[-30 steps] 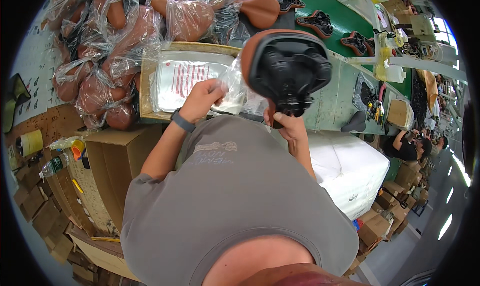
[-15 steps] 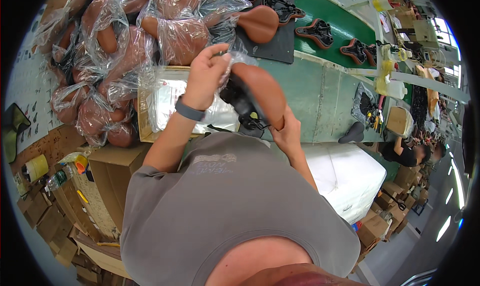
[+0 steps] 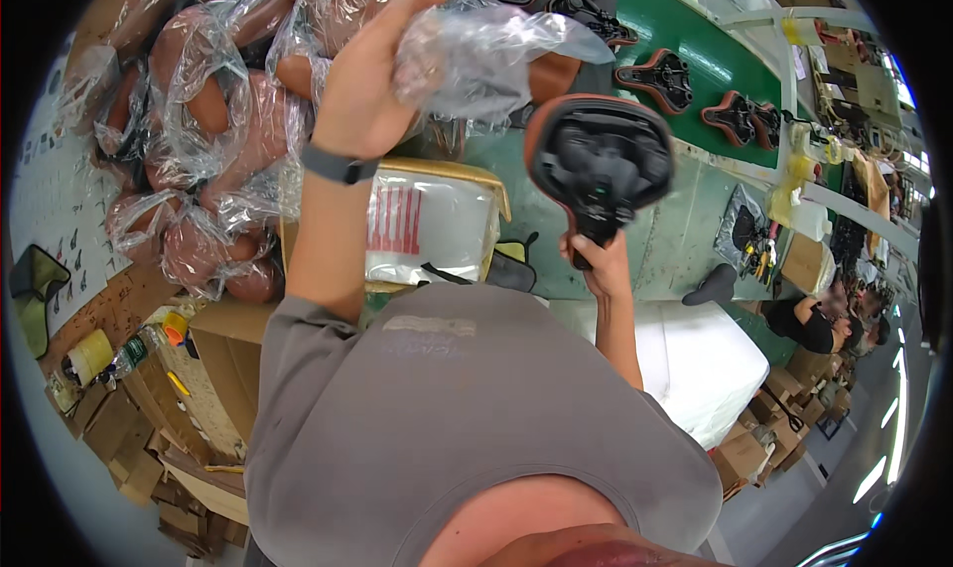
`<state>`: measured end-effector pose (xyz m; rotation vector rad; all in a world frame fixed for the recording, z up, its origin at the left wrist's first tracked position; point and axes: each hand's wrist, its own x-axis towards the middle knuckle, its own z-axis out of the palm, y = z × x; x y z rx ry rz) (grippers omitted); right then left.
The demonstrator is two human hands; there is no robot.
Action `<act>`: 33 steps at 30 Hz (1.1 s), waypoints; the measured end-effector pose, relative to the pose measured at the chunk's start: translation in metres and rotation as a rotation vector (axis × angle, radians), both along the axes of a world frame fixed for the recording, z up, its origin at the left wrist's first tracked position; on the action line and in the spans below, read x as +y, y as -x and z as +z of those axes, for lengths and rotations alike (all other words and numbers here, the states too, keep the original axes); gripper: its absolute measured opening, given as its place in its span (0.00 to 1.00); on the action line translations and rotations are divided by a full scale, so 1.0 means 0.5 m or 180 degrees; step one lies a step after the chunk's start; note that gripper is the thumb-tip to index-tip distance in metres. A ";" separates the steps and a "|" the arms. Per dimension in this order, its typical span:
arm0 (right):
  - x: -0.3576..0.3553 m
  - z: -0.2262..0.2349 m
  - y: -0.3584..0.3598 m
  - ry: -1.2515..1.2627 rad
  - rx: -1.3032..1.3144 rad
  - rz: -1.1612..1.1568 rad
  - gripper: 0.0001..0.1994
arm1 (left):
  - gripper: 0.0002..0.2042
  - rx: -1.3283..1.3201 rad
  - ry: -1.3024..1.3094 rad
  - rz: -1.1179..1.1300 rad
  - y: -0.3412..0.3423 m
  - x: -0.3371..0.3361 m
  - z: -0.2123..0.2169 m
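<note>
My right hand (image 3: 603, 266) grips a brown bicycle saddle (image 3: 608, 160) by its narrow nose. The saddle is held up with its black underside facing me and its wide end away from me. My left hand (image 3: 372, 85), with a dark band on the wrist, is raised to the left of it. Its fingers are closed on a clear plastic bag (image 3: 486, 56) that spreads out to the right and looks thin and crumpled. The bag is apart from the saddle in my right hand and partly hides another brown saddle (image 3: 553, 74) on the bench behind.
Bagged brown saddles (image 3: 213, 120) are heaped at the far left. A carton of clear bags (image 3: 437, 224) stands before me. Several saddles (image 3: 660, 78) lie upside down on a green belt (image 3: 685, 46). Tools (image 3: 762, 246) and a black saddle (image 3: 710, 285) lie right, near a white bundle (image 3: 685, 358).
The saddle has swung right and turned to show its underside, my right hand now on its nose. My left hand has moved up and away, drawing the plastic bag from the saddle.
</note>
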<state>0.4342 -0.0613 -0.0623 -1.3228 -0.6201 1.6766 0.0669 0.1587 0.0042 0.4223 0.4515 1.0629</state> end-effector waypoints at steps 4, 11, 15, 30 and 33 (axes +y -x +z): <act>0.020 -0.069 -0.037 -0.0323 0.0882 0.0577 0.33 | 0.29 -0.1185 0.0087 -0.0482 0.008 -0.086 0.013; 0.092 -0.062 0.133 -0.0114 0.1324 0.1589 0.28 | 0.23 0.0863 0.0118 0.0162 -0.035 -0.114 -0.042; 0.085 0.053 0.164 -0.1316 -0.1263 0.0918 0.45 | 0.12 0.1925 0.0117 0.1032 0.031 -0.113 -0.130; 0.456 -0.143 0.126 -0.2081 -0.3284 0.0616 0.19 | 0.10 0.4013 -0.0808 0.3014 0.197 0.068 0.071; 0.610 -0.293 0.142 -0.3107 -0.5152 0.1443 0.16 | 0.13 0.3589 -0.0436 0.4047 0.384 0.011 0.068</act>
